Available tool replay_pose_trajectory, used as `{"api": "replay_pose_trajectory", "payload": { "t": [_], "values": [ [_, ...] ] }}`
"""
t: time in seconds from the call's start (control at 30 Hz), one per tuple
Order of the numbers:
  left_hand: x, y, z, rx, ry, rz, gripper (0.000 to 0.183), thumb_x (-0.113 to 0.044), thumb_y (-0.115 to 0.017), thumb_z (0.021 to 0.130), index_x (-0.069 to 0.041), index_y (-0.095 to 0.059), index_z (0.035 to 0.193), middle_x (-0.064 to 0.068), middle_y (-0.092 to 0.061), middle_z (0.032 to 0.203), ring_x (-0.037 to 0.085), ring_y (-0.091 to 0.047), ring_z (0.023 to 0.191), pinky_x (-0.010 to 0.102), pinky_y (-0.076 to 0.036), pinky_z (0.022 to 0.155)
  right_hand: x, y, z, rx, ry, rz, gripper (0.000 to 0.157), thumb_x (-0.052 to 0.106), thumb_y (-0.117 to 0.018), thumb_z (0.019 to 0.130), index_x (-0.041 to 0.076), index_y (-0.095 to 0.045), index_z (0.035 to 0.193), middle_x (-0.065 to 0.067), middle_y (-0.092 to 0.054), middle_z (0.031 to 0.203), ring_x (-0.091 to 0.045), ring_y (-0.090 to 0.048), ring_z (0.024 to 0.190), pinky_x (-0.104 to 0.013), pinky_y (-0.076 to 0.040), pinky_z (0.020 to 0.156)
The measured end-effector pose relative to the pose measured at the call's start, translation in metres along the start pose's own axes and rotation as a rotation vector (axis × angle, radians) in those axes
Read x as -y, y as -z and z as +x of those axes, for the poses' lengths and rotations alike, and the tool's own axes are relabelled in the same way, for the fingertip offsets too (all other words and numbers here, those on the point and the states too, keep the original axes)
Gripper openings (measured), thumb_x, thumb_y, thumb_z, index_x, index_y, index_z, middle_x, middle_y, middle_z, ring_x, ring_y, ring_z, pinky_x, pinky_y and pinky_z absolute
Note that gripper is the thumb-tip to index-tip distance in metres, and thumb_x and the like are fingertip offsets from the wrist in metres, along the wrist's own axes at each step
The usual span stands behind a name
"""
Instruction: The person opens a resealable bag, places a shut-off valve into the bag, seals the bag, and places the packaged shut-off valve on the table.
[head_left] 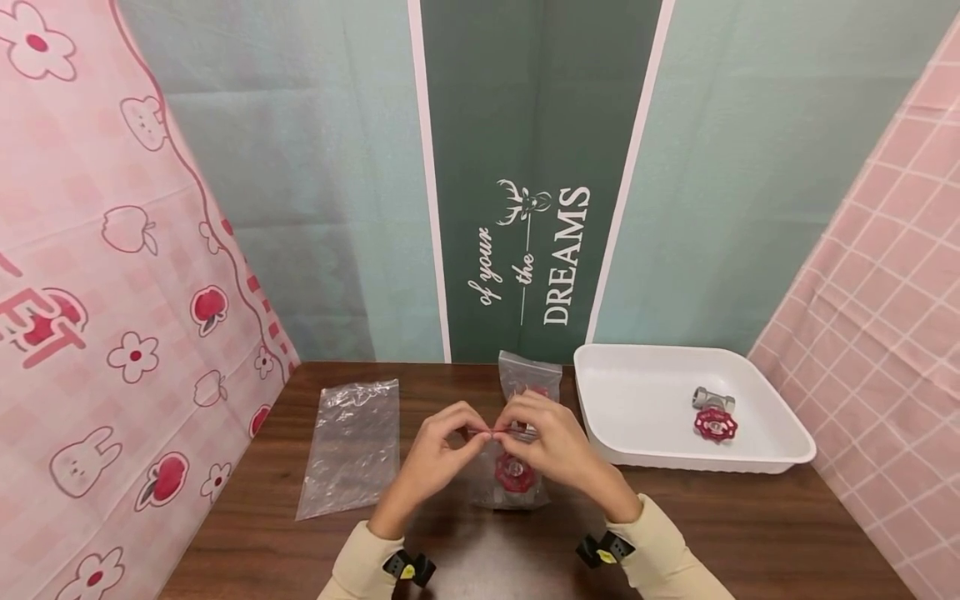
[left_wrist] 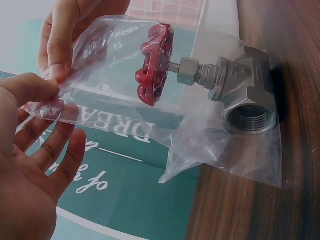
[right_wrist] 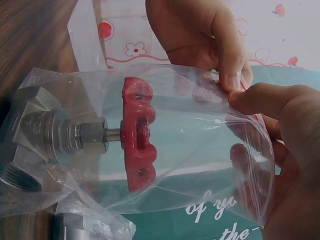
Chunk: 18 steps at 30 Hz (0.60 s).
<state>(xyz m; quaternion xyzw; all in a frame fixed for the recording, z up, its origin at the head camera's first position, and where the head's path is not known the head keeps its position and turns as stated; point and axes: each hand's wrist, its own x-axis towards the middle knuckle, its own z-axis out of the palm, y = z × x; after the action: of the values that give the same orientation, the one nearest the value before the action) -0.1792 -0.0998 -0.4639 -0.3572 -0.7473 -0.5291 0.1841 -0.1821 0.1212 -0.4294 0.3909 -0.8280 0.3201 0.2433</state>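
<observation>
A clear zip bag (left_wrist: 115,75) stands upright on the table with a metal valve (left_wrist: 245,90) inside. The valve's red handwheel (right_wrist: 137,135) points up toward the bag's mouth. My left hand (head_left: 442,446) pinches the bag's top edge between thumb and fingers. Right beside it, my right hand (head_left: 543,433) pinches the same edge, the two thumbs nearly meeting. A red line along the seal shows by the fingertips in the right wrist view. Behind my right hand lies another zip bag (head_left: 528,367) with a red handwheel in it.
On the left of the brown table (head_left: 247,533) lies a flat clear bag (head_left: 352,450). To the right stands a white tray (head_left: 630,450) holding an unbagged valve with a red handwheel (head_left: 716,424). Printed cloths hang at the back and both sides.
</observation>
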Motion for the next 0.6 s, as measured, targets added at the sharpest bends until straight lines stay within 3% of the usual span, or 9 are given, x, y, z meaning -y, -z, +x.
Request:
{"api": "replay_pose_trajectory", "payload": {
  "t": [0.17, 0.23, 0.33, 0.6],
  "values": [
    [0.0018, 0.0031, -0.0017, -0.007, -0.037, 0.014, 0.009, -0.004, -0.075, 0.098, -0.013, -0.076, 0.096, 0.002, -0.070, 0.092, 0.010, -0.063, 0.083, 0.031, -0.057, 0.067, 0.0025, 0.0030, -0.0004, 0.044, -0.063, 0.009, 0.014, 0.018, -0.089, 0.087, 0.021, -0.076, 0.093, 0.012, -0.071, 0.090, -0.007, -0.061, 0.086, -0.027, -0.055, 0.075],
    [0.0028, 0.0040, -0.0023, -0.008, -0.043, 0.010, 0.010, -0.003, -0.075, 0.098, -0.013, -0.076, 0.096, 0.002, -0.070, 0.092, 0.012, -0.063, 0.083, 0.031, -0.057, 0.068, 0.0017, 0.0047, -0.0016, 0.056, -0.089, 0.013, 0.016, 0.018, -0.089, 0.087, 0.022, -0.075, 0.093, 0.014, -0.071, 0.091, -0.006, -0.062, 0.087, -0.032, -0.058, 0.084],
    [0.0040, 0.0042, -0.0030, -0.005, -0.052, 0.005, 0.010, -0.001, -0.075, 0.098, -0.011, -0.075, 0.096, 0.004, -0.070, 0.093, 0.013, -0.064, 0.084, 0.031, -0.058, 0.070, -0.0012, 0.0058, -0.0037, 0.059, -0.093, 0.026, 0.017, 0.016, -0.089, 0.086, 0.023, -0.074, 0.092, 0.015, -0.069, 0.091, -0.006, -0.061, 0.087, -0.035, -0.058, 0.085],
    [0.0000, 0.0002, -0.0005, 0.081, 0.066, -0.063, 0.013, -0.005, -0.072, 0.099, -0.014, -0.069, 0.108, 0.004, -0.071, 0.105, 0.012, -0.071, 0.103, 0.032, -0.061, 0.093, -0.0034, 0.0044, -0.0044, 0.038, -0.047, 0.037, 0.016, 0.011, -0.088, 0.086, 0.020, -0.075, 0.091, 0.014, -0.071, 0.091, -0.007, -0.068, 0.093, -0.040, -0.055, 0.104]
  ]
}}
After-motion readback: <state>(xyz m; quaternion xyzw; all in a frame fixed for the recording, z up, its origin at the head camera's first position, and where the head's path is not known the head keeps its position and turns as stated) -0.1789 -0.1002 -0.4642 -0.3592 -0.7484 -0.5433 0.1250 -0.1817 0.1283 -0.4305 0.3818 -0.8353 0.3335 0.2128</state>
